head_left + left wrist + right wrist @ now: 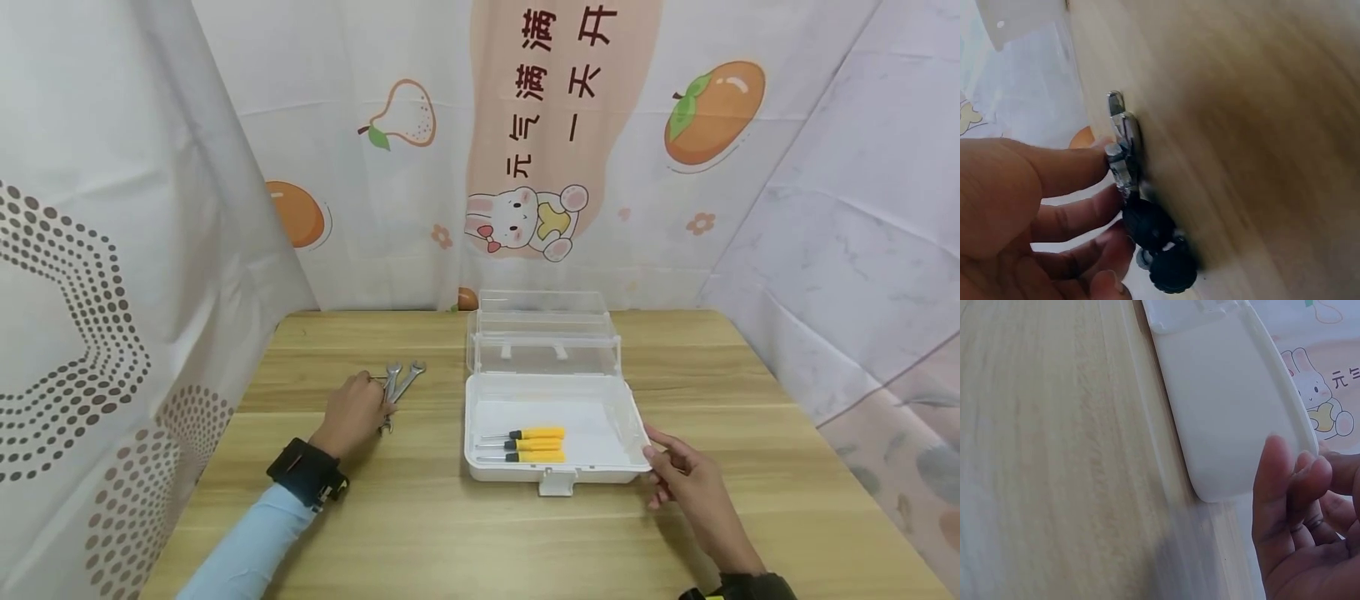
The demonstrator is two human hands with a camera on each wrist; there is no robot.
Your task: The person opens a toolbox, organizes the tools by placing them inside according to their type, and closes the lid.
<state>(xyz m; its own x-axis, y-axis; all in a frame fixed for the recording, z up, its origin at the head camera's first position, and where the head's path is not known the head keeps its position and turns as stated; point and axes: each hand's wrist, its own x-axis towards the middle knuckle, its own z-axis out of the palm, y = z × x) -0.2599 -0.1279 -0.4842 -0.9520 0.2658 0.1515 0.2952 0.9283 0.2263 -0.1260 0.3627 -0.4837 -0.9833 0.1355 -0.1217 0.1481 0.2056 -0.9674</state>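
Some shiny, fork-ended metal wrenches (407, 384)

Printed curtains (405, 200) on three sides of a wood-grain table (435, 542) show a makeshift booth.

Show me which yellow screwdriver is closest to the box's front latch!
The front screwdriver, lowest in the head view: it lies nearest the latch, while the middle screwdriver and back screwdriver lie farther back in the box.
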